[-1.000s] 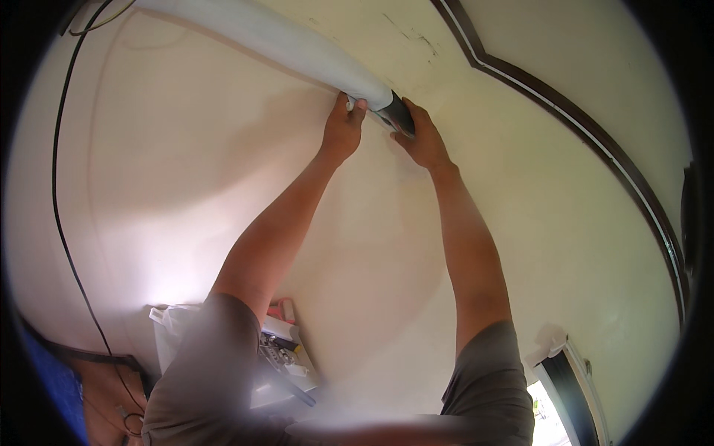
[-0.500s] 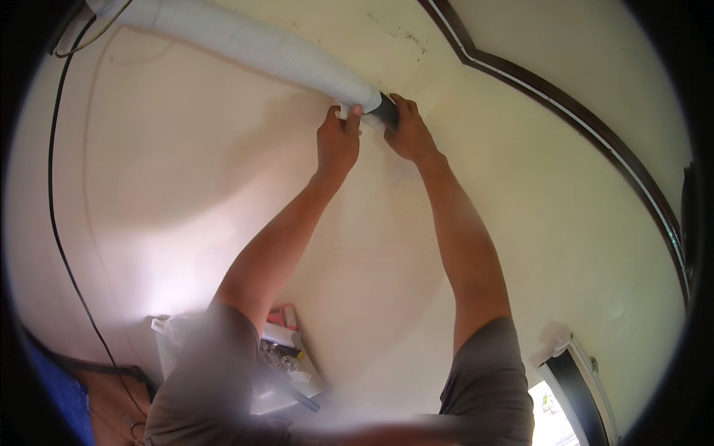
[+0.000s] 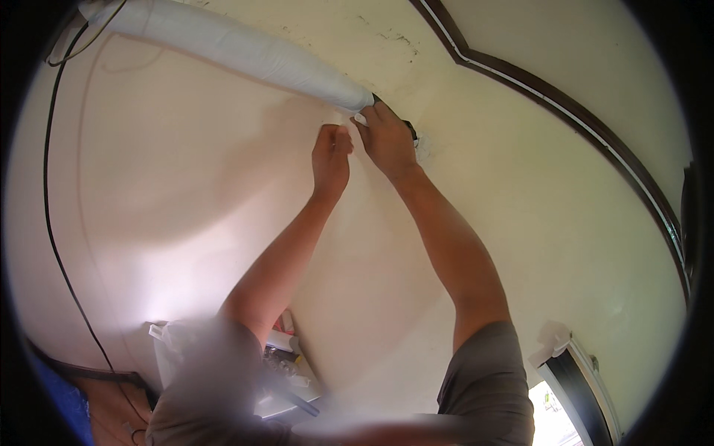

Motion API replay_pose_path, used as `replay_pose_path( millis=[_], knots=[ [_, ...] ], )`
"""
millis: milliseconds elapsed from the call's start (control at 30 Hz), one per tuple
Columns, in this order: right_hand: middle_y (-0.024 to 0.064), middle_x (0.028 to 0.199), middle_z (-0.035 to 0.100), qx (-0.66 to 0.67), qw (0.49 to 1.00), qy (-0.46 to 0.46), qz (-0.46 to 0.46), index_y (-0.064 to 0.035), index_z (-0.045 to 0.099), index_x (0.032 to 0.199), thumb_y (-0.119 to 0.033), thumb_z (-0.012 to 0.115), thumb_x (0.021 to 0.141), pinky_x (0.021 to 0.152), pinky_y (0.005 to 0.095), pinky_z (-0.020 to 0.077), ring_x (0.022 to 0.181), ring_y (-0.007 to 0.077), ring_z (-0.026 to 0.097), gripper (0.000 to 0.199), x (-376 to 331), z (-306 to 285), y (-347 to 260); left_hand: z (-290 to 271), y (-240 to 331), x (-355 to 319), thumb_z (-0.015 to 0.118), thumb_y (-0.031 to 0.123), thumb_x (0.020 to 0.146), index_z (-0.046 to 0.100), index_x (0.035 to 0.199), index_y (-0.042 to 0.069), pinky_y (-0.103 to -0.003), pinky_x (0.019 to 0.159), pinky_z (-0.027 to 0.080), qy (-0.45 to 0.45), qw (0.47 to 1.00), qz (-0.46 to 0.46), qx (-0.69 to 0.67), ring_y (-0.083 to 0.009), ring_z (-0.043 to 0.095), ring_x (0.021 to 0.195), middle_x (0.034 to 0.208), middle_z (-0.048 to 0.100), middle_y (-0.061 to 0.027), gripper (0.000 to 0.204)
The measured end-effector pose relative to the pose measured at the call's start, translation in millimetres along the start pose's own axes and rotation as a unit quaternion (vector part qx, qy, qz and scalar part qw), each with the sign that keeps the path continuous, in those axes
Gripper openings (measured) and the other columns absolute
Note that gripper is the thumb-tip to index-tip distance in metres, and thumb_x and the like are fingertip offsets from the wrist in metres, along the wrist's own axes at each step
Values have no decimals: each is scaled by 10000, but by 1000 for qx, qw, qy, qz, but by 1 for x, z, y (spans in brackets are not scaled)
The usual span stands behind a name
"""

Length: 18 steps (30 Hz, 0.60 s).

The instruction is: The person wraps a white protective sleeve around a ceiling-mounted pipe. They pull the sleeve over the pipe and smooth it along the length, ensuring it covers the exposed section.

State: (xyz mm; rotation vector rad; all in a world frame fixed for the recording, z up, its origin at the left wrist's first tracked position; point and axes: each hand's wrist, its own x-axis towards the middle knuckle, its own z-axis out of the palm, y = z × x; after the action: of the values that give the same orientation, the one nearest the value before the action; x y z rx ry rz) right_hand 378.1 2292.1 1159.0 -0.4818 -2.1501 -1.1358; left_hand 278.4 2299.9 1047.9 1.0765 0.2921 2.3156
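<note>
Wrapped pipe [image 3: 245,50]: runs along the wall [image 3: 387,297] from the upper left of the frame down to upper centre. Pale wrapping [image 3: 320,80] covers most of it; a dark end [image 3: 410,131] shows just past the right hand [image 3: 390,141].

Right hand: laid over the lower end of the pipe, fingers [image 3: 383,113] bent around it. A small white piece [image 3: 361,118] shows at the thumb and forefinger, apparently pinched there; its full shape is hidden.

Left hand [image 3: 331,160]: just below and left of the pipe's lower end, apart from the pipe, fingers curled and close together. Cannot tell whether anything is in them.

Handling (judged, not measured): the covering looks thin, pliant and faintly creased—likely light, smooth, easily wrinkled or torn if dragged. The pipe inside reads as fairly stiff, with perhaps some give under pressure. Its weight cannot be told, as the upper run leaves the frame.

Best hold: palm and fingers spread around the dark end, steadying without squeezing. The white piece is small—a thumb-and-forefinger pinch suits it. Pressing on the wrapping's lower edge would probably rumple it.
</note>
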Motion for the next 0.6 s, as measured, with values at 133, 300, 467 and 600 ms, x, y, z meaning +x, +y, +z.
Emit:
replay_pose_path(
  millis=[133, 300, 467, 600],
  knots=[
    [169, 1006, 642, 6, 1000, -20, -21, -14, 614, 1083, -70, 670, 920, 771, 463, 581, 907, 362, 682, 181, -1, -27, 3, 19, -63, 3, 677, -103, 909, 335, 1611, 55, -426, 1132, 476, -21, 994, 89, 57, -277, 483, 1452, 1655, 386, -123, 797],
    [181, 962, 654, 67, 993, -97, -8, -4, 638, 1088, -52, 619, 938, 765, 471, 574, 889, 370, 679, 159, -2, -54, 3, 81, -121, 51, 667, 45, 980, 438, 1476, 36, -367, 1032, 488, -5, 977, 78, -200, -200, 560, 1254, 1408, 537, -91, 547],
    [197, 913, 654, 13, 992, -122, -3, 0, 654, 1075, -60, 614, 943, 737, 487, 551, 854, 382, 671, 151, 5, -62, 3, 107, -111, 57, 508, 184, 1098, 539, 1258, 53, -316, 882, 507, 34, 949, 78, -302, -139, 608, 1045, 1151, 612, -45, 209],
    [206, 924, 662, 52, 993, -109, 8, 6, 655, 1093, -86, 610, 950, 750, 492, 551, 851, 388, 670, 177, 8, -60, 0, 124, -106, 50, 484, 167, 1115, 543, 1237, 58, -309, 843, 517, 166, 972, 127, -108, -140, 620, 971, 1095, 613, -36, 174]
  ],
)
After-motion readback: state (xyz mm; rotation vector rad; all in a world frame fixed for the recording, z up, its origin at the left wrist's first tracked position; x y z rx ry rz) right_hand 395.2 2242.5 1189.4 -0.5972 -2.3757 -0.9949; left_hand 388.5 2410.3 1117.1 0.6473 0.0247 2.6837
